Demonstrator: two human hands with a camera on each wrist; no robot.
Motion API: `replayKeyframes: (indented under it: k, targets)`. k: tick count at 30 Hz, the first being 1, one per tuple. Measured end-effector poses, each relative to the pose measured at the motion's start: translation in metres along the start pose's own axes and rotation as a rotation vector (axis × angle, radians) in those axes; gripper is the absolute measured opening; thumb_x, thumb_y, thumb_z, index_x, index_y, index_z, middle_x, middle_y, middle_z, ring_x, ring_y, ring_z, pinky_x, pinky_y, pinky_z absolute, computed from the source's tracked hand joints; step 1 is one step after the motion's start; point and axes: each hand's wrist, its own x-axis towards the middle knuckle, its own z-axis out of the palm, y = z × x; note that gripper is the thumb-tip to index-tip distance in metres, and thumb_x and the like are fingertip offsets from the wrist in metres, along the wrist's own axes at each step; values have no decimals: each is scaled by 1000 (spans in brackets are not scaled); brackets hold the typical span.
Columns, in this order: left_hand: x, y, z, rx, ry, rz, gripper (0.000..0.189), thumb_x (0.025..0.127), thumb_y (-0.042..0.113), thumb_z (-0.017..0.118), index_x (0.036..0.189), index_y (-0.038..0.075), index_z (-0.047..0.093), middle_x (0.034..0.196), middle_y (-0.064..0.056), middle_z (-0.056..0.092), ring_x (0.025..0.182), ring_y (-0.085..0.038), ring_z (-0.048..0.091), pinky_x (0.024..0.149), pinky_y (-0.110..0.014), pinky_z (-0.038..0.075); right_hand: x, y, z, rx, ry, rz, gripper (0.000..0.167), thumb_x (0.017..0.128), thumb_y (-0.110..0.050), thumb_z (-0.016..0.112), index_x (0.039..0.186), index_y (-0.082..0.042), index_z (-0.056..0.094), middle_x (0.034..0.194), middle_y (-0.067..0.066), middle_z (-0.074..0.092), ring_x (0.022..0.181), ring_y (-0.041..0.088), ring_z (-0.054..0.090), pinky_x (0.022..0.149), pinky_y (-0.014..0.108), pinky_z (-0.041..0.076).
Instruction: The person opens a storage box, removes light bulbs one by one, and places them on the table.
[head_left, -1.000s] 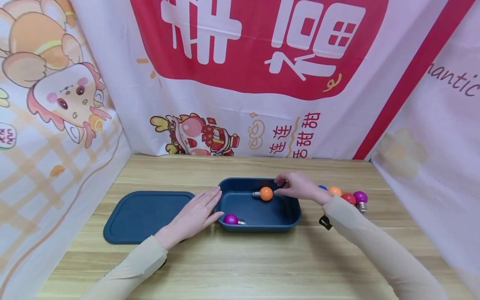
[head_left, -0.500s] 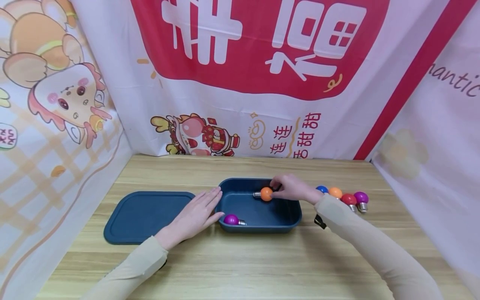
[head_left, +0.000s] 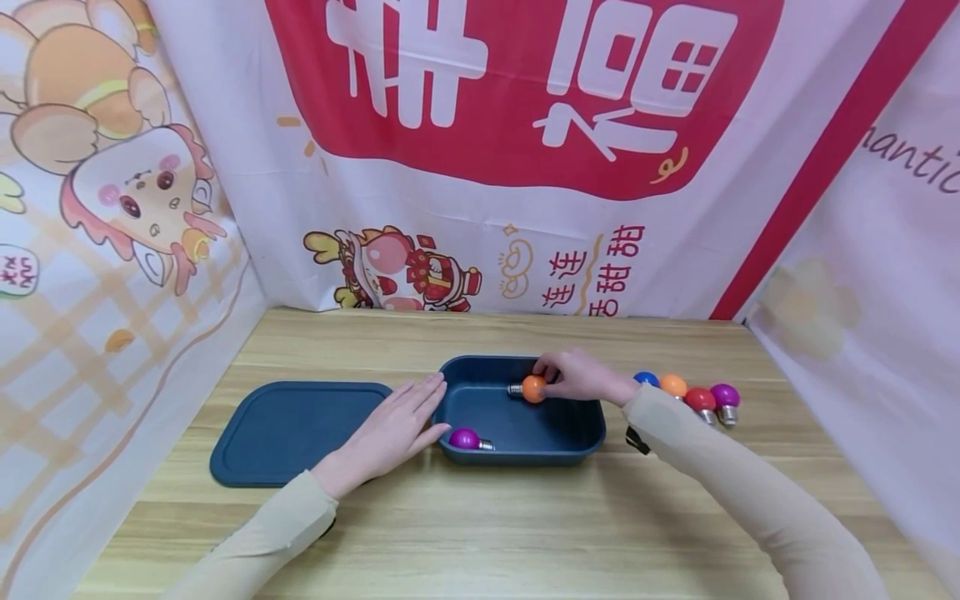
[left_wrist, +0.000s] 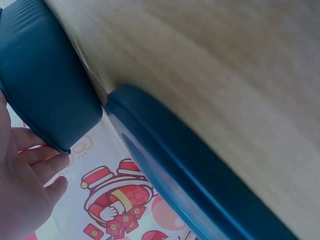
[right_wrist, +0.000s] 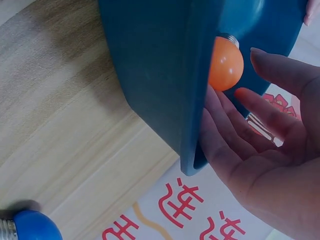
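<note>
A dark blue open box [head_left: 517, 457] stands on the wooden table. Inside it lie an orange bulb [head_left: 534, 389] towards the back and a purple bulb [head_left: 464, 439] in the front left corner. My left hand [head_left: 397, 425] rests against the box's left rim with straight fingers. Reaching over the back right of the box, my right hand [head_left: 577, 377] has its thumb and fingers about the orange bulb. In the right wrist view, a small gap shows between the thumb and the orange bulb [right_wrist: 227, 65], and the fingers are loosely bent.
A flat blue lid [head_left: 292, 433] lies left of the box, partly under my left forearm. Right of the box are a blue bulb [head_left: 647, 379], a second orange bulb [head_left: 673, 385], a red bulb [head_left: 701, 399] and a second purple bulb [head_left: 725, 395]. Printed cloth [head_left: 450, 192] hangs behind.
My right hand has moved a little left and in closer about the orange bulb, uncovering more of the blue and red bulbs. The left hand and the box stay put.
</note>
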Motion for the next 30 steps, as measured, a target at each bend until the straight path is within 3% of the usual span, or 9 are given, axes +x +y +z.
replayKeyframes:
  k: [23, 30]
  targets:
    - [0, 1, -1, 10, -18, -7, 65, 102, 48, 47, 148, 2, 44, 157, -13, 41, 147, -26, 40, 120, -47, 35, 4, -13, 6, -37, -56, 5, 32, 83, -19, 80, 107, -4, 65, 98, 9, 69, 79, 15, 58, 74, 27, 54]
    - [-1, 0, -1, 6, -28, -15, 66, 102, 49, 47, 149, 2, 43, 158, -13, 40, 147, -26, 40, 120, -47, 35, 4, -13, 8, -23, -84, 29, 30, 81, -19, 82, 103, -7, 64, 91, 6, 66, 76, 15, 55, 69, 24, 48]
